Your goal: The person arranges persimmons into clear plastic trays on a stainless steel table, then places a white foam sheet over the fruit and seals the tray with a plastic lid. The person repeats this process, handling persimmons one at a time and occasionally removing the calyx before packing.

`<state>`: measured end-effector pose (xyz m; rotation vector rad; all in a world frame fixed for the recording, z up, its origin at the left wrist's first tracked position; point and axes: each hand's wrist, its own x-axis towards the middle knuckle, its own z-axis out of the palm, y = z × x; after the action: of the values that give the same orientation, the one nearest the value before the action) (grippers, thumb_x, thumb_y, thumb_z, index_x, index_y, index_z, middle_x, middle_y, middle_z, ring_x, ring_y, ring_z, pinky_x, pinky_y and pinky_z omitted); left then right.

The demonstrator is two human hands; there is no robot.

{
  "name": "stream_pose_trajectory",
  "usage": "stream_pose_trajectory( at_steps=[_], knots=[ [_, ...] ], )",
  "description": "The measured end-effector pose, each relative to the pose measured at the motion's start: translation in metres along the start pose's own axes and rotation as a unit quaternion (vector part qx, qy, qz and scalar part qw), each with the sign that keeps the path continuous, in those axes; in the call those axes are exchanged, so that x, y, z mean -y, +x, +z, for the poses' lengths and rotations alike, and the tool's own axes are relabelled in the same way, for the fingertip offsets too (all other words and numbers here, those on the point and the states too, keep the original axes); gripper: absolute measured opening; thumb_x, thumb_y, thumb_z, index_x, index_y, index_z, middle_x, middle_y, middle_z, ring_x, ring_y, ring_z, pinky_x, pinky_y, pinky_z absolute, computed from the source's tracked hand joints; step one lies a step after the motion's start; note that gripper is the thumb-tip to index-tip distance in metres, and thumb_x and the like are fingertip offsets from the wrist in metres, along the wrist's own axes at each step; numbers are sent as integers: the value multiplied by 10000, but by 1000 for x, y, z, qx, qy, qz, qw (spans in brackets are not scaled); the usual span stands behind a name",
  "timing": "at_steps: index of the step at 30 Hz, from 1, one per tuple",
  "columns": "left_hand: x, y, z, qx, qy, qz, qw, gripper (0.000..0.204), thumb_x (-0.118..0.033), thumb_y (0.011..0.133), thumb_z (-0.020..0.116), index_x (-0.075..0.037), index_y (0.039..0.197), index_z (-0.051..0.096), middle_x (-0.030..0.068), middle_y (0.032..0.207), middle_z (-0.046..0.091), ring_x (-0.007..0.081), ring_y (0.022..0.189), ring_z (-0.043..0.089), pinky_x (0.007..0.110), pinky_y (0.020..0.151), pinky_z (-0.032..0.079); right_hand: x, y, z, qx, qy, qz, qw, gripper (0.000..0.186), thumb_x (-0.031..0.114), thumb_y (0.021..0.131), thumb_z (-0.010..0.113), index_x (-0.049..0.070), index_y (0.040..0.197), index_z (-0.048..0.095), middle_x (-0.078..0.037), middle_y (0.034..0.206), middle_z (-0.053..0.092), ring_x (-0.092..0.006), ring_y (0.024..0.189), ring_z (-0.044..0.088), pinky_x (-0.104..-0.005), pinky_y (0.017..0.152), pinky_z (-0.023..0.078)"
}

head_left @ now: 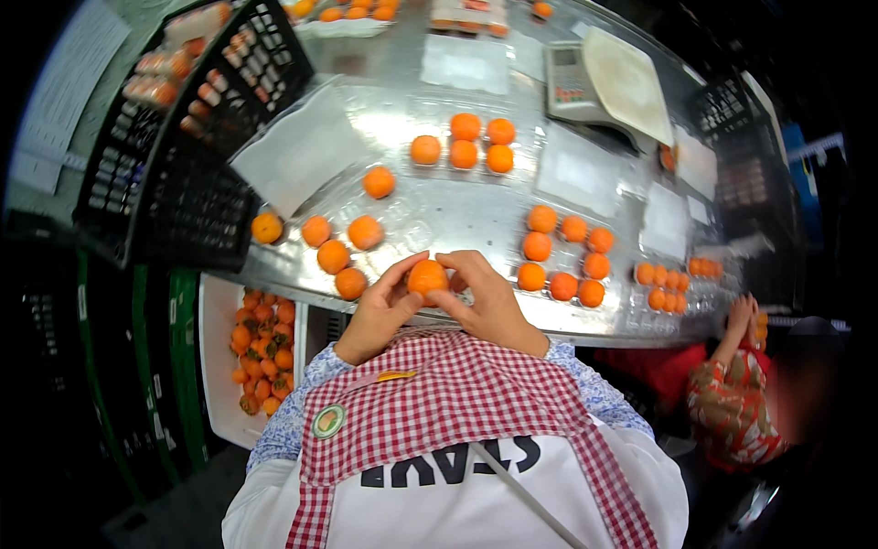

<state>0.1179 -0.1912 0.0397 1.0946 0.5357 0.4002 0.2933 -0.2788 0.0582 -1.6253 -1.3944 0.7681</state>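
Observation:
Close in front of my apron, at the table's near edge, I hold one orange persimmon (427, 277) between both hands. My left hand (377, 309) curls its fingers around the left side, and my right hand (485, 297) grips it from the right. Several loose persimmons (333, 257) lie on the metal table just left of my hands. Beyond them a clear plastic tray (437, 178) holds persimmons in rows. Another clear tray of persimmons (564, 286) sits to the right of my hands.
A black crate (197, 160) with packed fruit stands at the left. Below it is a white bin of persimmons (208, 366). White pads (306, 146) lie on the metal table (457, 212). A scale (594, 87) stands at the far right. Another person (736, 403) works on the right.

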Motion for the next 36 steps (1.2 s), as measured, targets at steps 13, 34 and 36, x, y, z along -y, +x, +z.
stream_pose_trajectory(
  at_steps=[13,34,36],
  knots=[
    [17,53,51,181,-161,-248,938,524,-399,1058,314,18,1360,409,141,1271,534,228,1106,587,376,933,497,-30,-58,-67,-8,-54,-29,998,651,214,802,754,14,1354,473,-170,1277,529,-326,1111,525,-388,959,446],
    [50,94,99,82,-140,-223,961,492,-368,1035,421,-39,1399,400,108,1326,493,188,1204,512,339,946,484,-65,-61,-81,-87,-135,-32,987,609,81,664,809,52,1226,575,-127,1189,562,-319,1041,536,-397,887,463],
    [44,85,83,30,-31,-220,974,484,-319,1028,456,-22,1403,386,116,1343,478,189,1220,505,329,964,477,-73,-50,-65,-62,-120,-45,990,606,80,664,808,45,1222,574,-132,1176,562,-329,1039,534,-406,879,463]
  ],
)
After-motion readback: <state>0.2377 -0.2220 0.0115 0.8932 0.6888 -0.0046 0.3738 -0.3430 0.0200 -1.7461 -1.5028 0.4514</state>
